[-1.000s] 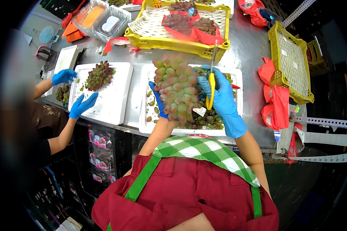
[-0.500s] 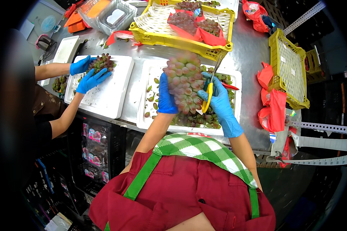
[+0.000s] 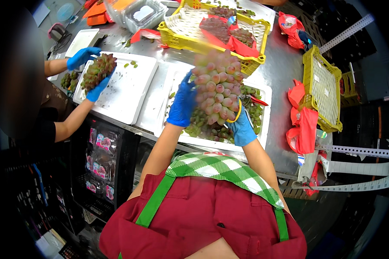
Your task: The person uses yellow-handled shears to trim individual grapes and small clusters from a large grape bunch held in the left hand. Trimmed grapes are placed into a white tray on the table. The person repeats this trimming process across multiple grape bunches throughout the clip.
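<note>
Blue-gloved, my left hand supports a pale pink-green grape bunch raised at the centre. Low behind the bunch's right side is my right hand, closed on yellow-handled scissors, partly hidden by the grapes. Beneath both hands lies a white tray of loose green and reddish grapes, with a red-handled tool at its right.
A co-worker's gloved hands hold another bunch over a white tray at left. A yellow crate with bunches sits behind, another at right beside red wrappers. Clear plastic containers sit at upper left.
The bunch in my hands has shifted up and right, and my right hand has sunk behind it with the scissors. The co-worker has lifted the other bunch off the tray.
</note>
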